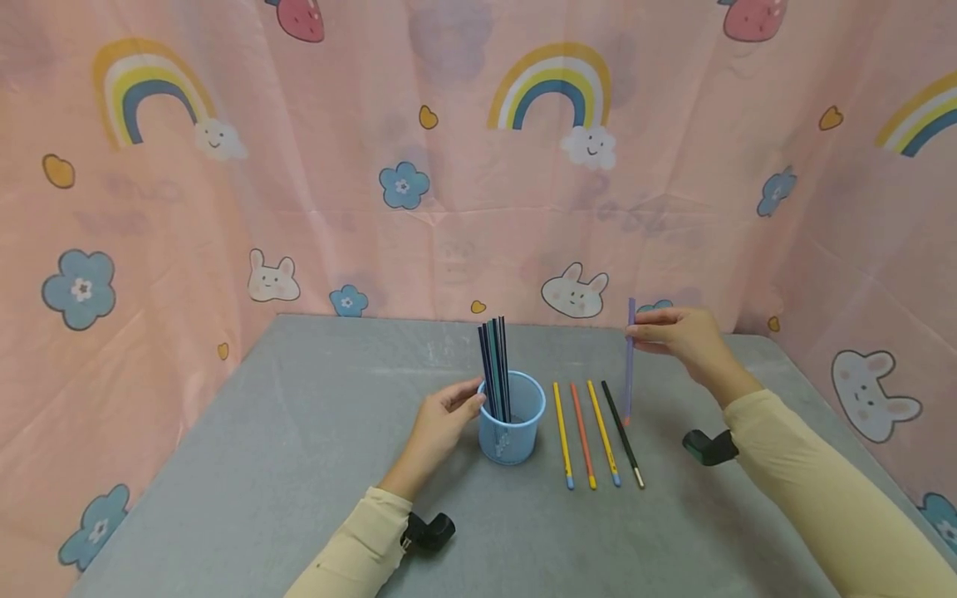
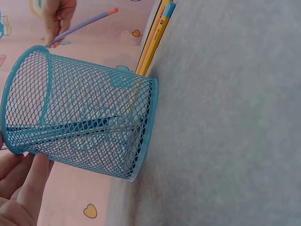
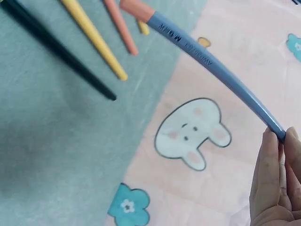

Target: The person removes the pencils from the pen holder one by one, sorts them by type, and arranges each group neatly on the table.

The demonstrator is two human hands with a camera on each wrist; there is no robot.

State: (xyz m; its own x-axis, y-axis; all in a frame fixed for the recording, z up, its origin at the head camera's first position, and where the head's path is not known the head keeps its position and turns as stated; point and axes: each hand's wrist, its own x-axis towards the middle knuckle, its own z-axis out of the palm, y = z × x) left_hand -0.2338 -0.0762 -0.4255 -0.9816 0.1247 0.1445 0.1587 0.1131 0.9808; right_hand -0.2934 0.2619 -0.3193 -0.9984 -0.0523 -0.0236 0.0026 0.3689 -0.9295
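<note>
Closest on my head feed, the left sleeve (image 1: pixel 351 544) has a black device (image 1: pixel 429 532) at its cuff. Beyond it on the grey table (image 1: pixel 299 465) I see four pencils side by side: a yellow pencil (image 1: pixel 562 432), an orange pencil (image 1: pixel 583 433), a second yellow pencil (image 1: pixel 602 430) and a black pencil (image 1: pixel 622 432). Just left of them stands the light-blue mesh cup (image 1: pixel 507 444), upright, with thin dark sticks (image 1: pixel 493 365) leaning inside. I have the left hand (image 1: pixel 439 419) gripping the cup's left side near the rim. Well apart from it, my right hand (image 1: pixel 691 339) pinches a purple pencil (image 1: pixel 630 361) near its top, holding it off the table, orange end down, right of the row. Farthest back hangs a pink patterned cloth (image 1: pixel 336 224).
</note>
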